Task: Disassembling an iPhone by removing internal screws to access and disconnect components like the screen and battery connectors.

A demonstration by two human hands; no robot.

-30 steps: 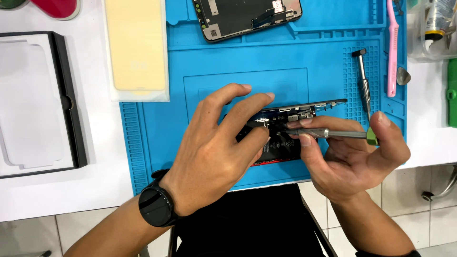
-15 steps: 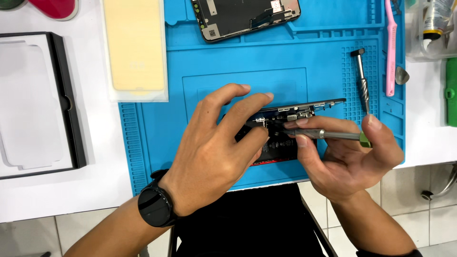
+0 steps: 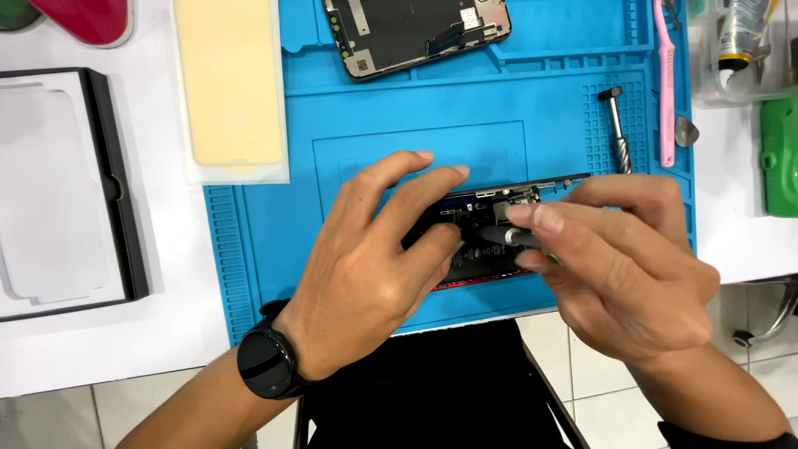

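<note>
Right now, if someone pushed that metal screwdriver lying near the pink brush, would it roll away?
Probably a little: the metal screwdriver looks round and thin. The ridged blue mat may slow it, and the pink brush beside it would likely stop it. It looks stiff.

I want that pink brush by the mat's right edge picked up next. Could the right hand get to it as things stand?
Probably yes, once freed. The pink brush lies uncovered, up and right of the right hand, with only a metal driver between. But that hand grips a small tool over the opened phone.
</note>
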